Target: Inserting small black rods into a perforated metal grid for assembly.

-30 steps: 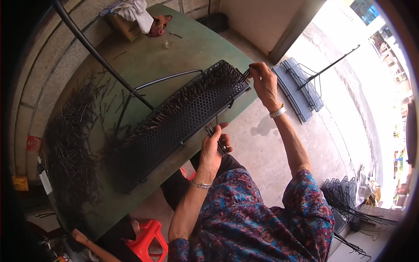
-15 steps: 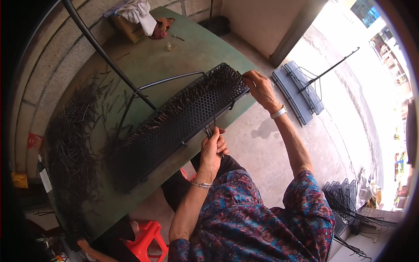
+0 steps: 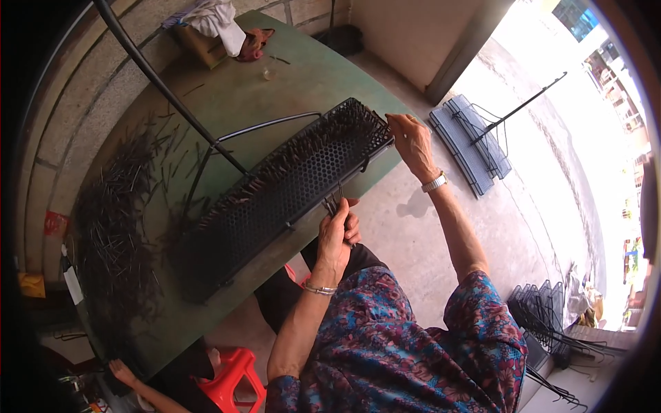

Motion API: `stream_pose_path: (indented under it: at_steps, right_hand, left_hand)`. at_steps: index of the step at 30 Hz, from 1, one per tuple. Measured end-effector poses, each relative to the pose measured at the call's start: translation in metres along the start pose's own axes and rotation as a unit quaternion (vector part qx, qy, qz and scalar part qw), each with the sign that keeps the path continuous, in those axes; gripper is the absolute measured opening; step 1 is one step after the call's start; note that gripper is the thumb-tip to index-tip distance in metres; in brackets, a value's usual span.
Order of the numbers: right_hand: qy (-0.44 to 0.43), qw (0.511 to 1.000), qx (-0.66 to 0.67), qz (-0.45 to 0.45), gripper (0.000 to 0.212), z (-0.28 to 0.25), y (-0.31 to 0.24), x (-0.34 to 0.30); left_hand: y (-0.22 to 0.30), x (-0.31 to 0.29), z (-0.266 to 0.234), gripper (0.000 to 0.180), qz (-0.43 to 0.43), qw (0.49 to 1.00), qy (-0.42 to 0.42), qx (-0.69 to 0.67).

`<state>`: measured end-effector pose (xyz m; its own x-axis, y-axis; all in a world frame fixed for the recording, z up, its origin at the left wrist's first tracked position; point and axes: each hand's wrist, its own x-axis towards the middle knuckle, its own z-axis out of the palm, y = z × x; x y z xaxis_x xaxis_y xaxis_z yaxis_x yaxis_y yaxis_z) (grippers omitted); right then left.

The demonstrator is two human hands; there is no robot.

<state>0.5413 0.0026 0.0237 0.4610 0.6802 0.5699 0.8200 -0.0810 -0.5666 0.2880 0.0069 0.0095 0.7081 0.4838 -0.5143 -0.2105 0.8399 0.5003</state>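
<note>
A long black perforated tray (image 3: 303, 179) lies slantwise on the green table, thin dark strips (image 3: 323, 138) crowded along its far side and right end. My left hand (image 3: 337, 230) is closed round a small bunch of thin dark sticks (image 3: 333, 202), their tips poking up by the tray's near edge. At the tray's right end, my right hand (image 3: 413, 141) has its thumb and fingers pinched together beside the outermost strips. Whatever sits in that pinch is too small to make out.
Loose dark strips (image 3: 113, 227) heap on the left of the green table (image 3: 323, 76). A black rod (image 3: 158, 89) rises from the tray's frame. Similar racks (image 3: 471, 144) stand on the floor to the right. Another person's hand (image 3: 122, 372) rests at the lower-left table edge, near a red stool (image 3: 237, 375).
My right hand has shifted slightly at the tray's right end, its wrist a little lower and leftward. The other person's hand has come up at the table's lower-left corner.
</note>
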Motion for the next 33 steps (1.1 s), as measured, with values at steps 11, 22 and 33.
stream_pose_path:
  at_steps: [11, 22, 33]
  right_hand:
    - [-0.017, 0.987, -0.129, 0.095, 0.028, -0.014, -0.032, -0.019]
    - [-0.147, 0.944, 0.205, 0.212, 0.015, -0.032, -0.075, -0.030]
    - [0.096, 0.994, -0.048, 0.039, 0.010, -0.008, -0.008, 0.014]
  left_hand:
    - [0.001, -0.006, 0.012, 0.029, 0.002, 0.999, -0.006, 0.045]
    - [0.000, -0.002, 0.014, 0.026, 0.032, 0.997, 0.035, 0.056]
    - [0.008, 0.002, 0.000, 0.024, 0.077, 0.997, 0.012, 0.017]
